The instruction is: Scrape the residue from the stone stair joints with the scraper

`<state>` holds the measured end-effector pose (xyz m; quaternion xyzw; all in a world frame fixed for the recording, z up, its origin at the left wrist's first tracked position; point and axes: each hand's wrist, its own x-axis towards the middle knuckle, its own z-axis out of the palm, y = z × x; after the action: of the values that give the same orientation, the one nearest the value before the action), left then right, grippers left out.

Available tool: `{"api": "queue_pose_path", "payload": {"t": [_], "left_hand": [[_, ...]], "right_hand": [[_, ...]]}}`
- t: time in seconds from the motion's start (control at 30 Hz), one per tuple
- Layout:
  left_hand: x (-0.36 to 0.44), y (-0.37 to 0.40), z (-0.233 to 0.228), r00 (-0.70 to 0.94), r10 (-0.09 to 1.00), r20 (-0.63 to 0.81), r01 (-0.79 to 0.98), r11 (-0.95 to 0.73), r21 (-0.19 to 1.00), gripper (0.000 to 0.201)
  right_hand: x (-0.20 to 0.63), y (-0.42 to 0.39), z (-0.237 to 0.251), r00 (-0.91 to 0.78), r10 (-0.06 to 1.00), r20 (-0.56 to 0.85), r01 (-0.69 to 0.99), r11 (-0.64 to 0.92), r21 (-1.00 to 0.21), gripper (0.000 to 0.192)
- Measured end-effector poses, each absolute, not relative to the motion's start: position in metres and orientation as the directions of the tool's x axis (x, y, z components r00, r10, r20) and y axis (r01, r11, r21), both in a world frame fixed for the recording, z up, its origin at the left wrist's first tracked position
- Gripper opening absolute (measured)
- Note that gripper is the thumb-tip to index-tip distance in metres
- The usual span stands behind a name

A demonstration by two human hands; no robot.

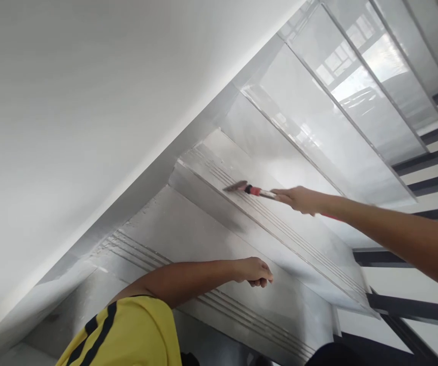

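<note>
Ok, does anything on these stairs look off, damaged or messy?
Yes: the two nearest steps are dull and coated in whitish residue, while the steps above shine. The right hand holds a red-handled scraper on the grooved nosing; the left hand rests on the lower step.

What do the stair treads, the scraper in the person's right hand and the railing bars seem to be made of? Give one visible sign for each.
Stair treads: probably polished tile or stone; glossy, mirror window reflections.
Scraper: thin grey blade, likely metal; red part behind it looks plastic.
Railing bars: dark, probably painted metal; flat, straight and matte.

white wall (69, 101) beside glossy pale stairs (318, 101).
</note>
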<state>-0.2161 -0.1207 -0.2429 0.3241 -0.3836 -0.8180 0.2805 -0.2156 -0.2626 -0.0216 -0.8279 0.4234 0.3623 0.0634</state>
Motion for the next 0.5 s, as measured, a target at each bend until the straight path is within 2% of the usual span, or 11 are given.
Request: {"api": "queue_pose_path", "payload": {"t": [0.13, 0.37, 0.5], "left_hand": [[-0.218, -0.123, -0.247, -0.642, -0.707, -0.299, 0.234, -0.551, 0.801, 0.016], [-0.219, -0.119, -0.255, -0.642, -0.7, -0.312, 0.226, -0.561, 0.796, 0.013], [-0.224, -0.12, -0.265, -0.654, -0.689, -0.313, 0.223, -0.57, 0.791, 0.015]], "right_hand": [[-0.2, -0.269, -0.028, 0.422, -0.628, -0.654, -0.731, -0.662, 0.165, 0.067], [-0.314, -0.255, -0.022, 0.347, -0.648, -0.678, -0.805, -0.576, 0.138, 0.069], [-0.3, -0.265, -0.025, 0.333, -0.653, -0.68, -0.807, -0.571, 0.153, 0.069]]}}
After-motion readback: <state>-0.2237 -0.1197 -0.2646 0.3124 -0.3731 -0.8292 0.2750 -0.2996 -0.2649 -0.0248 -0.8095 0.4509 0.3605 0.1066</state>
